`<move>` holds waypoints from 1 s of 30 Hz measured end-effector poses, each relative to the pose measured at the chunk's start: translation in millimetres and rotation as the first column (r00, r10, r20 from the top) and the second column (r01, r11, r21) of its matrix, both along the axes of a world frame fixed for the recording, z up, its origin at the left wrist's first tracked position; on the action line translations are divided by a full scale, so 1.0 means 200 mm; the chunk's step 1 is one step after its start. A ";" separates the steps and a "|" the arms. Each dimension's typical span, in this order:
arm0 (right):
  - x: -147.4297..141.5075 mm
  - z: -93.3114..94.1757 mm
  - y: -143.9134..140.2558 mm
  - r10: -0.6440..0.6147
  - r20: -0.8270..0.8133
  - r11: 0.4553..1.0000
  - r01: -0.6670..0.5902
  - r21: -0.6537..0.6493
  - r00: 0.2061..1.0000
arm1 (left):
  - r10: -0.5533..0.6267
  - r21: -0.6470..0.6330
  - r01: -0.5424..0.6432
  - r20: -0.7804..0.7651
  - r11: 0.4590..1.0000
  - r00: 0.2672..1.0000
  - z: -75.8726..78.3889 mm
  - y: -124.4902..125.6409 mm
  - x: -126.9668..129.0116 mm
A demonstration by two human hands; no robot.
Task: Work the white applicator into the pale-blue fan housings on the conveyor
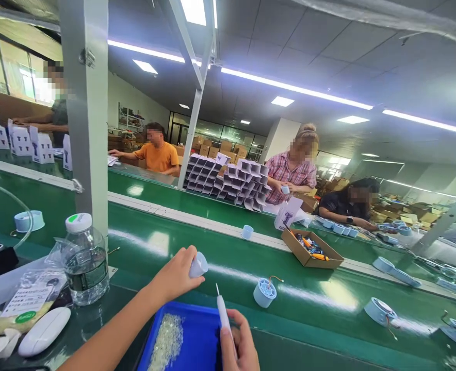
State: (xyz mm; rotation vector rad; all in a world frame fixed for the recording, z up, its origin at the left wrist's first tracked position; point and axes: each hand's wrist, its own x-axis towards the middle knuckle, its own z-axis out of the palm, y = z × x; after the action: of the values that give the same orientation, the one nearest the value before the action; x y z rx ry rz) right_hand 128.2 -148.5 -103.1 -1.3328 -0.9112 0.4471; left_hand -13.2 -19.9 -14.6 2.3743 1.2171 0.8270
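Note:
My left hand (177,275) reaches out over the conveyor, its fingers wrapped round a small pale-blue plastic cup-shaped part (199,264). In my right hand (241,342) is a white pen-shaped tool (224,314) with a thin metal tip pointing up and away. The tip is apart from the cup-shaped part. Below both hands lies a blue tray (197,319) with a heap of small translucent pieces (166,340) along its left side. A round light-blue motor housing (265,293) with thin wires stands on the belt, right of my hands.
A water bottle (86,260), a labelled bag (34,296) and a white computer mouse (45,331) are at left. More housings (380,310) sit along the green belt (309,293). Beyond are an open carton (312,250), stacked boxes (228,180) and several co-workers. A post (86,118) rises at left.

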 end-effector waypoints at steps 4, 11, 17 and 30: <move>-0.01 0.05 -0.02 0.065 -0.175 0.998 -0.065 0.005 0.982 | 0.009 0.017 -0.009 -0.007 1.000 1.000 -0.09 0.05 0.00; -0.10 0.14 -0.07 0.254 -0.184 0.962 -0.268 -0.056 0.950 | 0.071 -0.026 -0.074 -0.108 0.997 0.992 -0.16 0.06 0.03; -0.08 0.17 -0.08 0.356 -0.110 0.919 -0.369 -0.137 0.928 | 0.057 -0.020 -0.062 -0.205 0.998 0.977 -0.15 0.04 0.04; -0.05 0.13 -0.08 0.350 0.119 0.932 -0.332 -0.149 0.929 | 0.002 -0.058 -0.011 -0.151 0.998 0.989 -0.19 0.04 0.03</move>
State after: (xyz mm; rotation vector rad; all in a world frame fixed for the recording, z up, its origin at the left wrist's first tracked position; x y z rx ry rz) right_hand 118.5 -164.5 -76.9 -1.3362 -1.2621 0.6938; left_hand -8.1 -11.2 -53.2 2.4227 1.2888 0.6137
